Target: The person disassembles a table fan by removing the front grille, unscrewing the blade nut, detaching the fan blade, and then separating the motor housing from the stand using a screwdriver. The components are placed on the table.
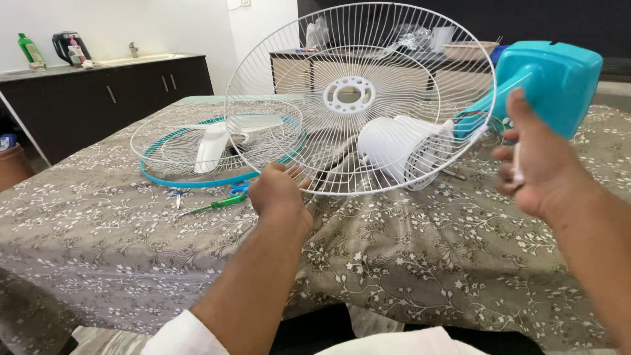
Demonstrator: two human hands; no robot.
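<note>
The round white wire fan guard [355, 98] stands tilted upright over the counter [420, 250], its lower rim pinched in the grip of the left hand [279, 194]. Behind the wires sits the white ribbed motor housing [394, 148], joined to the turquoise plastic fan body [549, 82]. The right hand [536, 161] is raised beside that body with fingers loosely curled around a thin white part; blur hides how firmly. Further left, a second wire guard with a turquoise rim [217, 148] lies flat on the floral cloth, a green-handled screwdriver [213, 205] just beside it.
</note>
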